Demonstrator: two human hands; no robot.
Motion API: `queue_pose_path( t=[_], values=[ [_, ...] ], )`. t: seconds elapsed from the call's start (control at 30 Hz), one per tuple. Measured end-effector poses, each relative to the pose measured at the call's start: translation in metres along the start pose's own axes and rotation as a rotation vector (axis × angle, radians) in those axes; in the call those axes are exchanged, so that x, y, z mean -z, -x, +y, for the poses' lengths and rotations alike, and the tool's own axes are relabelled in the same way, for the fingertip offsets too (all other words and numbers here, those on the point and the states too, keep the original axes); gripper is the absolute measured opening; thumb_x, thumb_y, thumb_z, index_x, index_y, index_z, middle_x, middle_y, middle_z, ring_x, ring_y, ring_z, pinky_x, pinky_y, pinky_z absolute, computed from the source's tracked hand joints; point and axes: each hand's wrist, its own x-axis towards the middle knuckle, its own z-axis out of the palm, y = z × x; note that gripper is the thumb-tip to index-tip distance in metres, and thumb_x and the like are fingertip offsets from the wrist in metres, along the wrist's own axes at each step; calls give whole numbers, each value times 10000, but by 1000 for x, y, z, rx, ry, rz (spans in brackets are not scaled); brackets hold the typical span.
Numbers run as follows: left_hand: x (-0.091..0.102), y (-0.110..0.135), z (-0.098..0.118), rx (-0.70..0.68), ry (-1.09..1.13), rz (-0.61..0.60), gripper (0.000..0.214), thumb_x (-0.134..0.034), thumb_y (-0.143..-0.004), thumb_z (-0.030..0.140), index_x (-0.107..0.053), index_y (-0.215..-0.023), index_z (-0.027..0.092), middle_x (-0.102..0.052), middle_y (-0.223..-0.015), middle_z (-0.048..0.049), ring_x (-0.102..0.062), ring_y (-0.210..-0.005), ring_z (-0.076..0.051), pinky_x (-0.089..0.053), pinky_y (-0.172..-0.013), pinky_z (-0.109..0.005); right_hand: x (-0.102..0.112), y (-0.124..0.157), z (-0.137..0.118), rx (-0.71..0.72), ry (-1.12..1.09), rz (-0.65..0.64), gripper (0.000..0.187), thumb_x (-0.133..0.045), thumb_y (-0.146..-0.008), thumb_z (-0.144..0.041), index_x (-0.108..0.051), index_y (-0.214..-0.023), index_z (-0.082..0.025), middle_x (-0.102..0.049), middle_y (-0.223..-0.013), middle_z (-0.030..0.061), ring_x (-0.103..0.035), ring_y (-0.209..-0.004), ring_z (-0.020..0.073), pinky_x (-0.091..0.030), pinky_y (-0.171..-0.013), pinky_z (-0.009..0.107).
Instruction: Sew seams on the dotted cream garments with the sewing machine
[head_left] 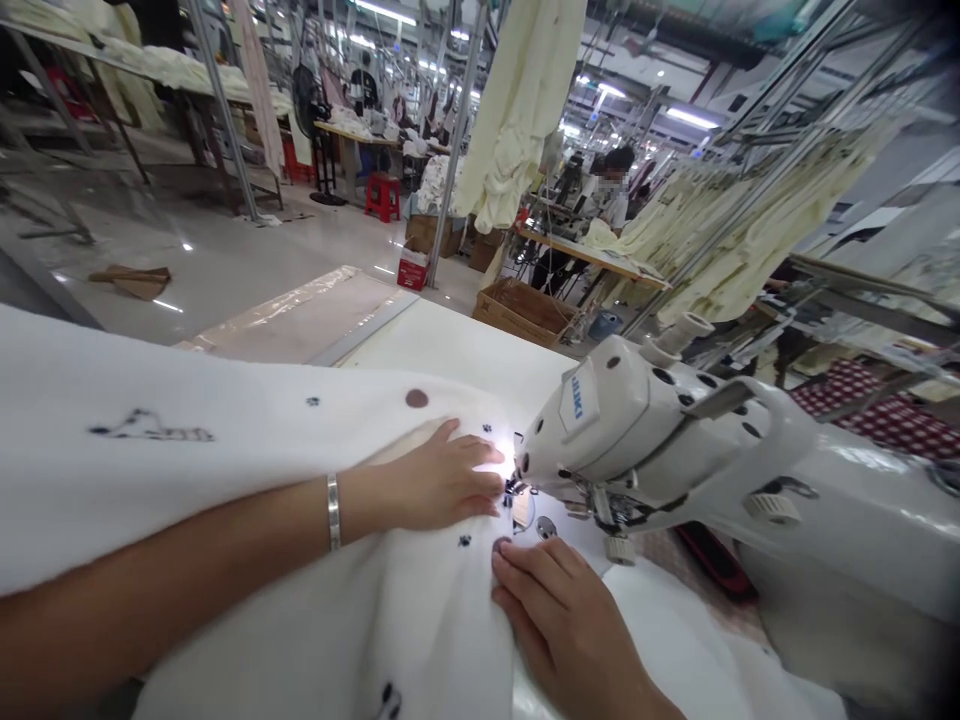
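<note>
White fabric [247,510] printed with small dogs, paw marks and brown dots lies across the bed of a white JUKI sewing machine [592,410]. My left hand [442,475], a silver bracelet at its wrist, presses flat on the cloth with fingers apart, their tips close to the lit presser foot [511,490]. Nearer to me, my right hand [562,605] holds the right edge of the fabric between thumb and fingers, beside a brown dot. The needle tip is too small to make out.
A dark red and black tool [716,562] lies under the machine arm. Beyond the white table [442,335] stand an open cardboard box [525,310] and a red stool [383,197]. Pale yellow garments [517,110] hang from rails. Another person [611,190] sits at a further table.
</note>
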Motion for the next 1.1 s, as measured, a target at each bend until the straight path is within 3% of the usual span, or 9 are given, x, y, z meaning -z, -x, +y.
queue_pose_path(
  t=[0.33, 0.47, 0.6, 0.7, 0.8, 0.87, 0.97, 1.03, 1.1],
  values=[
    [-3, 5, 2, 58, 45, -7, 159, -469, -947, 353, -556, -907, 227, -573, -1243, -24, -511, -1148, -214, -184, -1040, -509, 7, -5, -6, 80, 78, -3, 222, -471, -914, -181, -637, -1056, -141, -688, -994, 89, -613, -848, 201, -516, -692, 324],
    [4, 6, 10, 173, 89, -63, 284, -431, -959, 353, -476, -1200, 210, -466, -1397, -86, -358, -1327, -226, -168, -1085, -516, 10, -4, -13, 159, 109, 8, 223, -500, -920, -288, -652, -1035, -171, -695, -1057, 66, -615, -1004, 222, -508, -802, 326],
    [1, -23, -17, 199, 72, -105, 521, -336, -974, 414, -263, -1413, 144, -321, -1490, -124, -255, -1390, -247, -103, -1121, -544, 11, 0, 4, 102, 239, -31, 230, -453, -935, -253, -655, -1031, -198, -696, -1072, 54, -636, -988, 204, -506, -782, 308],
    [-2, -60, -44, 168, 19, -85, 502, -433, -939, 305, -324, -1379, 90, -377, -1458, -143, -285, -1375, -234, -167, -1136, -430, 12, 0, 21, -5, 373, -81, 281, -390, -945, -204, -640, -1072, -205, -684, -1096, 77, -659, -926, 190, -511, -759, 313],
    [2, -76, -43, 168, -3, -56, 395, -496, -853, 131, -453, -1239, 60, -474, -1358, -175, -375, -1302, -245, -297, -1067, -363, 14, -3, 25, -20, 390, -71, 279, -397, -935, -179, -626, -1094, -191, -679, -1103, 93, -659, -920, 194, -517, -761, 329],
    [11, -64, -25, 209, -24, -21, 315, -478, -790, 43, -518, -1102, 68, -558, -1201, -175, -490, -1148, -264, -391, -954, -381, 13, -6, 19, 36, 326, -41, 247, -434, -913, -145, -633, -1058, -172, -689, -1073, 95, -646, -954, 209, -519, -753, 337],
    [28, -23, 12, 237, -2, 3, 277, -466, -743, 18, -545, -993, 108, -593, -1017, -117, -545, -941, -237, -443, -815, -359, 11, -10, 9, 98, 202, -21, 218, -470, -891, -118, -639, -1018, -168, -695, -1041, 85, -625, -980, 219, -510, -752, 348],
    [36, 1, 26, 183, 49, -33, 270, -461, -775, 48, -547, -1016, 135, -605, -1003, -88, -552, -914, -216, -440, -813, -343, 9, -12, 5, 104, 151, -26, 221, -466, -893, -119, -635, -1024, -172, -692, -1033, 84, -617, -972, 214, -498, -755, 352],
    [37, 16, 27, 114, 83, -80, 267, -444, -813, 63, -554, -1038, 157, -624, -1051, -72, -564, -947, -202, -421, -858, -339, 9, -14, 4, 85, 110, -43, 230, -452, -896, -110, -626, -1034, -168, -691, -992, 83, -616, -929, 204, -484, -751, 348]
  ],
)
